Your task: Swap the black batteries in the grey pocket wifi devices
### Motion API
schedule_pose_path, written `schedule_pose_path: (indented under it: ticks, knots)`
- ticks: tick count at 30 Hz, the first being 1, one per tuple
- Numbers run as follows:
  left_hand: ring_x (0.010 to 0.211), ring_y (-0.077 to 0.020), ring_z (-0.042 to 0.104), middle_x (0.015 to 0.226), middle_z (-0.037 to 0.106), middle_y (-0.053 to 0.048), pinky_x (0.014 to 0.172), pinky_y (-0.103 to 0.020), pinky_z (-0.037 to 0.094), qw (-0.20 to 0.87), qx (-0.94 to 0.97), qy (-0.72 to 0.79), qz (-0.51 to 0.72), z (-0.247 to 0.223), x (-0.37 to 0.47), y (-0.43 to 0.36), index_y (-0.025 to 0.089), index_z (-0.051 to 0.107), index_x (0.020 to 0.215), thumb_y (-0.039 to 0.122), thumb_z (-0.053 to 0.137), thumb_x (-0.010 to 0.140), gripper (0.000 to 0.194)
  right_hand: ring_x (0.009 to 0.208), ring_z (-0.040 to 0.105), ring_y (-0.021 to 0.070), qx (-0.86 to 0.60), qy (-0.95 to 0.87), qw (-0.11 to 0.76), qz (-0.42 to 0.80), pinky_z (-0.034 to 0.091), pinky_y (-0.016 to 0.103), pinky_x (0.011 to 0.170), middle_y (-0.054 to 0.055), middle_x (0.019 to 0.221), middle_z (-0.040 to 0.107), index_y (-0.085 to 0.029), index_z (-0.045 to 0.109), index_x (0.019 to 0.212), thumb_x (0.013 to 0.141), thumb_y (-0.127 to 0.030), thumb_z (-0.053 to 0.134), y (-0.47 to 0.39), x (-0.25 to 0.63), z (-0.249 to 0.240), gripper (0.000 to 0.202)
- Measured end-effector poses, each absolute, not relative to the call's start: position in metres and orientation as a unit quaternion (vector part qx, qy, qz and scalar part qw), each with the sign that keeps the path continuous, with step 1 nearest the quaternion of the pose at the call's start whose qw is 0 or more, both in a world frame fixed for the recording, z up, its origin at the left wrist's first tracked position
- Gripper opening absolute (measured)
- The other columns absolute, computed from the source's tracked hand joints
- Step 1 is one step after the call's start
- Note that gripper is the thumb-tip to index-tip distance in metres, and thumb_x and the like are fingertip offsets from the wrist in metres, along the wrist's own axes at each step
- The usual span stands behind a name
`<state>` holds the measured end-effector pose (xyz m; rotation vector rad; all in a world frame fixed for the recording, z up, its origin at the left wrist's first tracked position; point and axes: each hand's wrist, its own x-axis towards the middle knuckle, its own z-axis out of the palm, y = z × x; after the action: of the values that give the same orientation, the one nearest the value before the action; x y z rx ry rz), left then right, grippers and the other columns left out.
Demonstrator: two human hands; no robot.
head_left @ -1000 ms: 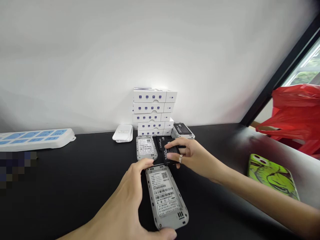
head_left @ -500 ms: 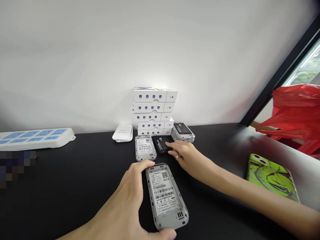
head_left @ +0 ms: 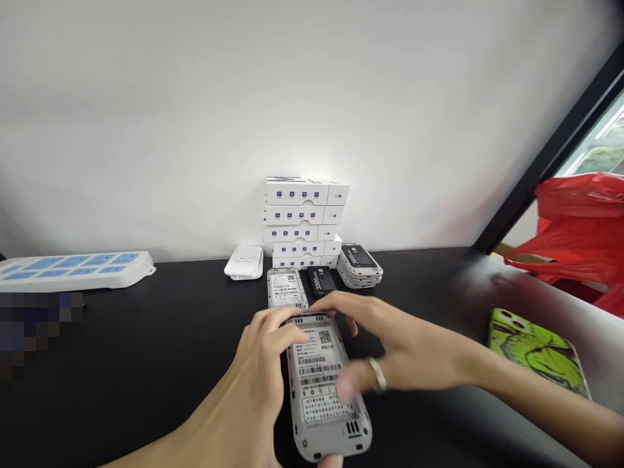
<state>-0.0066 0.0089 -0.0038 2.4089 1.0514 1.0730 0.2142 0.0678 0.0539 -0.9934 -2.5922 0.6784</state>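
Note:
A grey device shell (head_left: 325,390) with a label, barcodes and a QR code in its recess lies near the front of the black table. My left hand (head_left: 258,377) grips it, fingers at the far end and thumb at the near edge. Over its right side is my right hand (head_left: 394,344), fingertips at the far end and thumb above the label, blurred. Just beyond lies a second open shell (head_left: 286,288). Beside that is a black battery (head_left: 322,279) marked 3000mAh, its near part hidden by my right hand.
White boxes (head_left: 297,214) stand stacked by the wall. Left of them are white covers (head_left: 244,262); to the right, stacked devices (head_left: 359,265). A power strip (head_left: 78,272), green phone case (head_left: 539,351) and red bag (head_left: 580,227) lie farther out.
My right hand has left the black battery and come back toward me to the held shell. My left index finger has moved onto the shell's recess. The view has shifted slightly.

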Motion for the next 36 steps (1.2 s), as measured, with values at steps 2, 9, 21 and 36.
schedule_pose_path:
  ticks: [2, 9, 21, 36]
  knots:
    - [0.124, -0.0431, 0.042, 0.134, 0.035, -0.013, 0.094, -0.064, 0.045, 0.151, 0.837, 0.356, 0.387, -0.005, -0.006, 0.010, 0.033, 0.020, 0.124, 0.033, 0.077, 0.066, 0.081, 0.120, 0.054, 0.0263, -0.311, -0.907, 0.111, 0.259, 0.047, 0.035, 0.102, 0.009, 0.136, 0.051, -0.021, 0.041, 0.143, 0.060, -0.047, 0.084, 0.054, 0.214, 0.062, 0.097]
    - [0.132, -0.0427, 0.032, 0.141, 0.024, -0.020, 0.096, -0.062, 0.043, 0.123, 0.832, 0.344, 0.418, -0.009, -0.007, 0.008, 0.025, 0.022, 0.125, 0.035, 0.076, 0.071, 0.077, 0.134, 0.042, 0.0293, -0.289, -0.925, 0.095, 0.229, 0.040, 0.036, 0.110, 0.014, 0.150, 0.032, -0.017, 0.019, 0.153, 0.058, -0.044, 0.082, 0.054, 0.209, 0.054, 0.117]
    - [0.130, -0.0323, 0.032, 0.141, 0.023, -0.016, 0.103, -0.053, 0.040, 0.076, 0.861, 0.317, 0.390, -0.004, -0.006, 0.003, 0.022, 0.028, 0.122, 0.020, 0.058, 0.089, 0.044, 0.122, 0.041, 0.0405, -0.365, -0.928, 0.017, 0.077, 0.047, 0.059, 0.089, 0.017, 0.137, 0.044, -0.015, 0.031, 0.146, 0.077, -0.053, 0.062, 0.122, 0.167, 0.068, 0.085]
    - [0.121, -0.0333, 0.043, 0.133, 0.036, -0.015, 0.092, -0.055, 0.048, 0.077, 0.858, 0.364, 0.355, -0.006, -0.006, 0.007, 0.023, 0.033, 0.121, 0.016, 0.057, 0.085, 0.044, 0.131, 0.043, 0.0351, -0.443, -0.888, 0.103, 0.062, 0.038, 0.050, 0.109, 0.009, 0.145, 0.046, -0.024, 0.044, 0.139, 0.066, -0.068, 0.070, 0.151, 0.250, 0.099, 0.088]
